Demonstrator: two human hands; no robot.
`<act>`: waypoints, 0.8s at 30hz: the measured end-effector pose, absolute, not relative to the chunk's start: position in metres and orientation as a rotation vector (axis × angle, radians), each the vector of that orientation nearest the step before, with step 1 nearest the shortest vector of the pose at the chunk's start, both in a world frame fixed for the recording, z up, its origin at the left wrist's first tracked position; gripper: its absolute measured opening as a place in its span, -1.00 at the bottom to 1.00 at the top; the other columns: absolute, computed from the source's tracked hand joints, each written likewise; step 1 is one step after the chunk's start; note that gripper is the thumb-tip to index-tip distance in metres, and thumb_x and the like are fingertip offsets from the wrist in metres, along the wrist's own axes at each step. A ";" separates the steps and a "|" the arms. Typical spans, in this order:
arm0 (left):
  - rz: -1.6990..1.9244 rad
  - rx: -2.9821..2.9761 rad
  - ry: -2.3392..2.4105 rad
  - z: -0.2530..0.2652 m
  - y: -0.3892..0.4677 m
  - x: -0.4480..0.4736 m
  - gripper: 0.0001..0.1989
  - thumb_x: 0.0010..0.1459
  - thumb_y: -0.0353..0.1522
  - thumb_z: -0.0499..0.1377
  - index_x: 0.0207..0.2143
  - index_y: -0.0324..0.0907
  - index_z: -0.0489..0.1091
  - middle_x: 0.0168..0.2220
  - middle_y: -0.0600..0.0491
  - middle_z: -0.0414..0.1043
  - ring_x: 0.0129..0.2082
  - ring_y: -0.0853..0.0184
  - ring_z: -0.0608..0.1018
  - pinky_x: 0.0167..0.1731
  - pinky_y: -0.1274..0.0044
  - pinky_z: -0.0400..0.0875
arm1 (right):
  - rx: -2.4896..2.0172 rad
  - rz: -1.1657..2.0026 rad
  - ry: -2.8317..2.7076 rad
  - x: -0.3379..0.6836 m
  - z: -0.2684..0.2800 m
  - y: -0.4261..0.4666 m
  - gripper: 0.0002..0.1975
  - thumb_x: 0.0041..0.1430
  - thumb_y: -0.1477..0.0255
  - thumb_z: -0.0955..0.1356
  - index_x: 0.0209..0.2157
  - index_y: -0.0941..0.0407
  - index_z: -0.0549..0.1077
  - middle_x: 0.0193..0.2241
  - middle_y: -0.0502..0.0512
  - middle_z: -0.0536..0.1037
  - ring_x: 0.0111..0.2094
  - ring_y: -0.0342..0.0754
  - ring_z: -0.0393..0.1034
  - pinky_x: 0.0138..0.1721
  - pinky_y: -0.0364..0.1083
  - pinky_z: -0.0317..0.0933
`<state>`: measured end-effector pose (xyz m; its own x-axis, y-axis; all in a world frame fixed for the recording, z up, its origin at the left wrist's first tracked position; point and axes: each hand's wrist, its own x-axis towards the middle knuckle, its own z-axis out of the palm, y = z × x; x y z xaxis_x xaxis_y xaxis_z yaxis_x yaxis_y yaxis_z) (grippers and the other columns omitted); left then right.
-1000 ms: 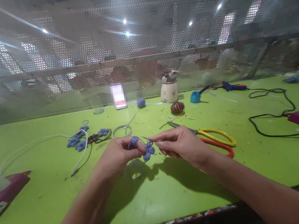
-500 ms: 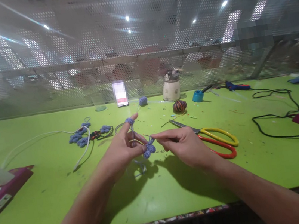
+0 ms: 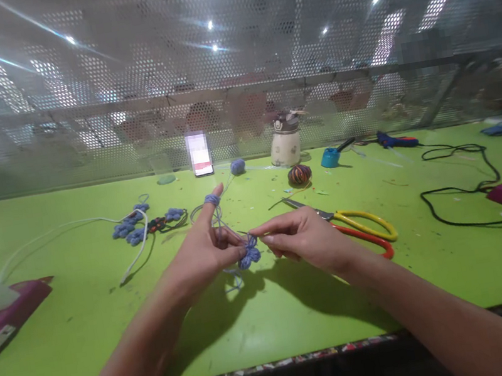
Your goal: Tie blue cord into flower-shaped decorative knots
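A small blue-purple crochet flower (image 3: pixel 249 255) is pinched between the thumb and fingers of my left hand (image 3: pixel 205 246). Yarn of the same colour wraps around my raised left index finger (image 3: pixel 212 199) and runs down to the flower. My right hand (image 3: pixel 304 237) is closed in a pinch around a thin crochet hook (image 3: pixel 245 234), mostly hidden by the fingers, whose tip meets the flower's upper edge. A loose yarn tail (image 3: pixel 233 281) hangs below my left hand. Beyond the hands lies a ball of blue-purple yarn (image 3: pixel 237 166).
Large scissors (image 3: pixel 365 225) lie just beyond my right hand. Several crochet flowers (image 3: pixel 133 227) and a white cable (image 3: pixel 145 220) are at left. A dark striped yarn ball (image 3: pixel 299 174), a bottle (image 3: pixel 285 144), a phone (image 3: pixel 200 155) and a turquoise pot (image 3: pixel 331 157) stand farther back. Purple power strips (image 3: pixel 17 307) flank the table.
The hook tip and right fingers have shifted slightly at the flower's top edge. The left index finger is a little more upright. The whole view has moved slightly.
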<state>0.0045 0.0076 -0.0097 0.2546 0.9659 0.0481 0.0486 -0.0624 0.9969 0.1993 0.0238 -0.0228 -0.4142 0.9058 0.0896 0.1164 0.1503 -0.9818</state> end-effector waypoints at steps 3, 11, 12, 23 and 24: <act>0.995 1.518 1.115 -0.011 0.006 0.008 0.14 -0.06 -0.50 0.31 0.40 -0.13 -0.38 -0.49 0.09 0.51 -0.46 0.27 0.54 -0.39 0.46 0.39 | -0.998 1.322 -1.722 0.200 -0.024 0.026 -0.74 0.04 0.53 0.40 -0.21 0.22 0.65 -0.71 -0.07 0.35 -0.68 -0.27 0.04 -0.63 -0.19 -0.07; 1.096 2.183 1.545 -0.021 -0.010 0.029 -0.27 0.09 -0.54 0.12 0.32 -0.04 0.10 -0.48 0.07 0.50 -0.54 0.27 0.40 -0.43 0.47 0.19 | -1.122 1.375 -1.514 0.191 -0.030 0.025 -0.77 0.04 0.54 0.39 -0.25 0.26 0.64 -0.73 -0.07 0.34 -0.69 -0.26 0.07 -0.64 -0.20 -0.07; 1.157 2.186 1.548 -0.021 -0.011 0.030 -0.32 0.09 -0.53 0.13 0.28 -0.04 0.18 -0.47 0.06 0.49 -0.54 0.28 0.38 -0.44 0.48 0.17 | -1.128 1.412 -1.442 0.189 -0.030 0.024 -0.75 0.04 0.53 0.39 -0.22 0.26 0.63 -0.73 -0.08 0.34 -0.70 -0.27 0.07 -0.65 -0.20 -0.09; 1.142 1.575 1.282 -0.011 0.005 0.011 0.06 -0.10 -0.54 0.30 0.39 -0.20 -0.17 -0.57 0.06 0.50 -0.53 0.23 0.53 -0.46 0.48 0.35 | -0.930 1.274 -1.656 0.191 -0.029 0.022 -0.81 0.00 0.58 0.40 -0.33 0.17 0.67 -0.71 -0.08 0.36 -0.67 -0.26 0.08 -0.62 -0.19 -0.05; 1.119 1.642 1.353 -0.011 0.003 0.013 0.01 -0.07 -0.55 0.28 0.38 -0.18 -0.11 -0.57 0.06 0.51 -0.55 0.24 0.52 -0.48 0.49 0.32 | -0.951 1.267 -1.669 0.191 -0.029 0.023 -0.81 0.00 0.58 0.40 -0.35 0.18 0.67 -0.71 -0.07 0.36 -0.67 -0.26 0.09 -0.62 -0.19 -0.05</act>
